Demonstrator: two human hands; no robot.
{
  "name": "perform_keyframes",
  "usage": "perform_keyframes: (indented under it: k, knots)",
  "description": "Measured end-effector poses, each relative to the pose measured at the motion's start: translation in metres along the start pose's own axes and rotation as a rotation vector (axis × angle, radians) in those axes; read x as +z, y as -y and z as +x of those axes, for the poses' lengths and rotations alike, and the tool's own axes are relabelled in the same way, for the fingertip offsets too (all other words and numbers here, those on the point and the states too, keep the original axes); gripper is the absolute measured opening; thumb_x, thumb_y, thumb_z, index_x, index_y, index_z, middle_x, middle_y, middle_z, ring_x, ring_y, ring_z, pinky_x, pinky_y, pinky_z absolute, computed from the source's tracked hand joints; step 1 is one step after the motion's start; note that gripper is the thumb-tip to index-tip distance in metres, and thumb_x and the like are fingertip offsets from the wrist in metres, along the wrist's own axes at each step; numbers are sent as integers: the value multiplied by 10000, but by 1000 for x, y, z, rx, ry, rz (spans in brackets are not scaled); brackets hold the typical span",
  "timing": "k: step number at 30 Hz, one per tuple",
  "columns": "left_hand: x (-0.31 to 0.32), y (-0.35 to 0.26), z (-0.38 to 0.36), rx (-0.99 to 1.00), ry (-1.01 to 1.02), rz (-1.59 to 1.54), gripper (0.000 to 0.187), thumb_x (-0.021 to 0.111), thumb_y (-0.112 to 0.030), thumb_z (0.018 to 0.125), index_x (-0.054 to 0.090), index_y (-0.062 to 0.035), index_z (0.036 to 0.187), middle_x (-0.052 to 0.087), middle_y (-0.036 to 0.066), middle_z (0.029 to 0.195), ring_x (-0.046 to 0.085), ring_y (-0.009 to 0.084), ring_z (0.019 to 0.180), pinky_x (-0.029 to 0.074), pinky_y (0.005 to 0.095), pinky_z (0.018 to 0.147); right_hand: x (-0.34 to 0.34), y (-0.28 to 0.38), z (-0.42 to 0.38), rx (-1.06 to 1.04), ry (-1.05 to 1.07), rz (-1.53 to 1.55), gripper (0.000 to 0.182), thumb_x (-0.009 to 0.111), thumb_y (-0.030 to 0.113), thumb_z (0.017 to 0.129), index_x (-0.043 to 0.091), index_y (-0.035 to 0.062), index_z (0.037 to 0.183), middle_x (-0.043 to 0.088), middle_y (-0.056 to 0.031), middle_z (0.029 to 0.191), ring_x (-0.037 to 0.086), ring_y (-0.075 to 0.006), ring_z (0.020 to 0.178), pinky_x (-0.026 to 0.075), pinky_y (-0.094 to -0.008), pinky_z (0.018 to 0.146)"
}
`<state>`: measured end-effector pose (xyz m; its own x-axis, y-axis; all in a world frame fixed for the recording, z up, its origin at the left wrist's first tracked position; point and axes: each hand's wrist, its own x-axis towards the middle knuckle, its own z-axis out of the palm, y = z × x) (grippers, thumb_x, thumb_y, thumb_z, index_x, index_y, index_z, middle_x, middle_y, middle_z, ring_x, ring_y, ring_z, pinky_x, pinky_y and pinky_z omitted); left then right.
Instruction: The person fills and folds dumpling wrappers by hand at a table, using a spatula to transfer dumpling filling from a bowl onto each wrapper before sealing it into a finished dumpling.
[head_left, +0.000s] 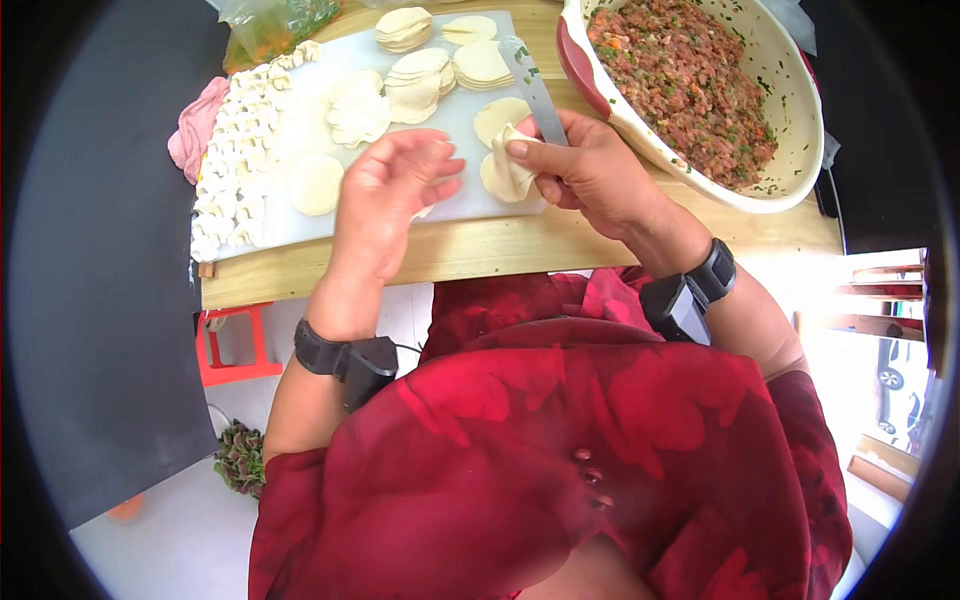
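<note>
My right hand (590, 170) holds a folded dough piece (510, 170) between thumb and fingers, along with a flat metal blade (535, 88) that points up and left, with green bits on its tip. My left hand (400, 180) hovers over the front of the white board (290, 225), fingers apart and curled; a small pale bit shows just below its fingers. Left of it lies a single round wrapper (318, 186). Another wrapper (500, 120) lies behind the dough in my right hand. Stacks of wrappers (415, 85) stand toward the board's back.
A large white bowl of meat filling (690, 90) stands at the back right. Rows of folded dumplings (235, 160) cover the board's left side, beside a pink cloth (198, 128). A plastic bag (275, 30) is at the back left. A red stool (238, 350) stands below the wooden table (470, 245).
</note>
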<state>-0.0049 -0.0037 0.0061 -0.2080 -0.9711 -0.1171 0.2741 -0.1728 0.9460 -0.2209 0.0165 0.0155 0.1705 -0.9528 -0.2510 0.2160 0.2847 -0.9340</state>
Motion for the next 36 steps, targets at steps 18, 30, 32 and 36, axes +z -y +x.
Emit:
perform_keyframes:
  k: [18, 30, 32, 36]
  knots:
    - [-29, -20, 9, 83, 45, 100, 85, 595, -143, 965, 574, -68, 1001, 627, 38, 985, 642, 150, 891, 561, 355, 830, -22, 3, -21, 42, 56, -111, 216, 715, 220, 874, 616, 70, 994, 552, 40, 731, 477, -30, 550, 309, -180, 462]
    - [-34, -24, 24, -5, 40, 158, 170, 600, -194, 965, 569, -99, 1103, 612, -26, 947, 606, 87, 855, 519, 270, 700, -35, -1, -36, 110, 293, -100, 126, 676, 172, 893, 605, 120, 984, 547, 85, 776, 385, -1, 573, 260, -176, 484]
    - [-14, -22, 34, -42, 86, 112, 181, 601, -197, 964, 569, -98, 1112, 617, -17, 949, 609, 92, 840, 522, 270, 698, -33, 5, -42, 132, 301, -98, 109, 665, 158, 899, 601, 115, 976, 551, 80, 776, 381, -1, 562, 263, -177, 478]
    - [-10, -13, 57, -109, 146, 259, 243, 624, -181, 949, 570, -73, 1159, 645, 28, 976, 626, 105, 815, 528, 275, 685, -32, 13, -51, 157, 403, -39, 101, 636, 136, 919, 582, 91, 992, 560, 59, 778, 379, -3, 538, 270, -187, 453]
